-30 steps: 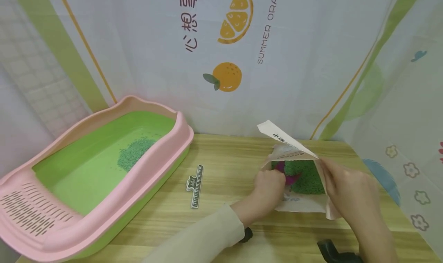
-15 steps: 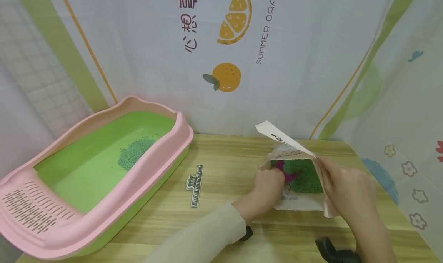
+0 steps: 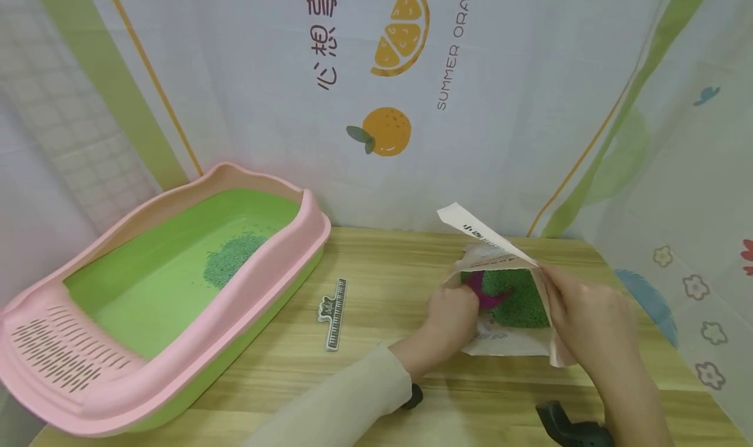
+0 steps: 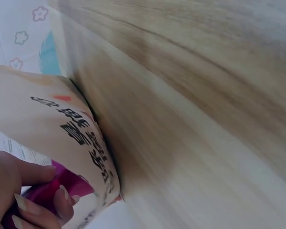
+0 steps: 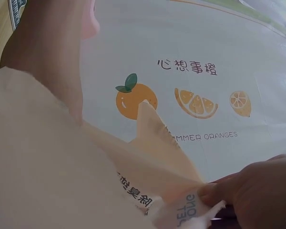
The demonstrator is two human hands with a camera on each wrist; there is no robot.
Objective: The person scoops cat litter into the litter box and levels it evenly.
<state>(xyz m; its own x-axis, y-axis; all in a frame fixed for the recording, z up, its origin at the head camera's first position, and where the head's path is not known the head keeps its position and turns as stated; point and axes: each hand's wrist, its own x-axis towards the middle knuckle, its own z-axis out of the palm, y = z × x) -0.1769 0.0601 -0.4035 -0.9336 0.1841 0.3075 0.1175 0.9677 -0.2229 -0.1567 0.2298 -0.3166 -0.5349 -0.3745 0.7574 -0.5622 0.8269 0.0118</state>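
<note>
My left hand grips the handle of a magenta scoop whose end reaches into the mouth of a white paper bag. Green granular litter fills the bag's opening and partly covers the scoop. At the bag's right side, my right hand pinches the torn upper edge and holds the mouth apart, with a paper flap standing up. From the left wrist, curled fingers show round the scoop beside the printed bag wall. In the right wrist view, the thumb and fingers pinch the paper.
A green litter box with a pink rim stands at the left, with a small heap of green litter inside. A bag clip lies on the wooden table between box and bag. Black objects lie near the front edge.
My left hand has drawn back slightly to the left with the scoop, which still sits in the bag. The right hand keeps its hold on the bag's edge.
</note>
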